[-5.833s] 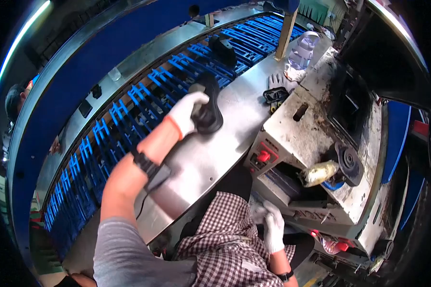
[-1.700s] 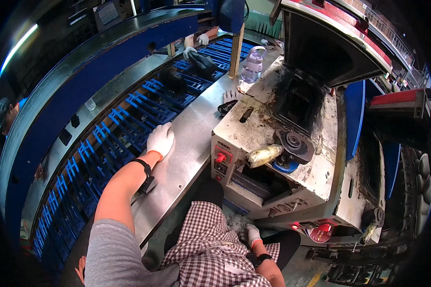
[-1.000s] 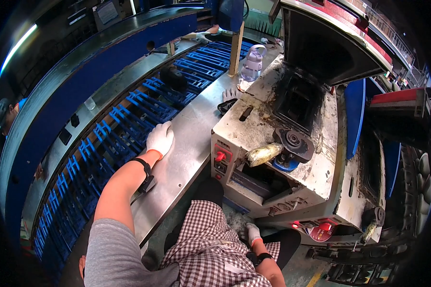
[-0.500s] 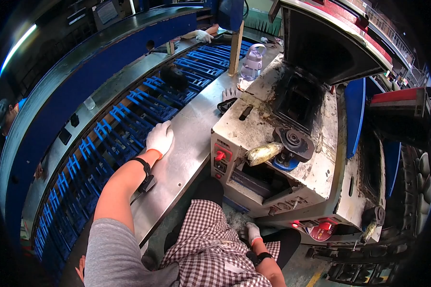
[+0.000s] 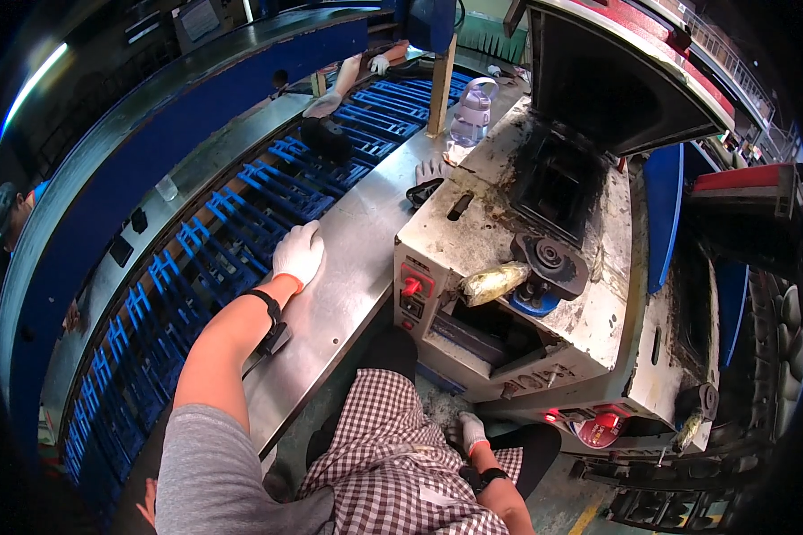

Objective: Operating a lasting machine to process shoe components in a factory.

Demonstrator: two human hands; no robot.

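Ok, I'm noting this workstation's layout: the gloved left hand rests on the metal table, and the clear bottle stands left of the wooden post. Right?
One slip: the clear bottle stands right of the wooden post, as the head view shows. The gloved left hand does rest on the metal table.

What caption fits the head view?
Gloved left hand rests on a metal ledge beside a blue-barred conveyor, the right hand low by the checked apron.

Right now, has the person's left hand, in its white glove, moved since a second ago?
No: judged by the small dark hole in the silvery metal counter, the white-gloved left hand has stayed put.
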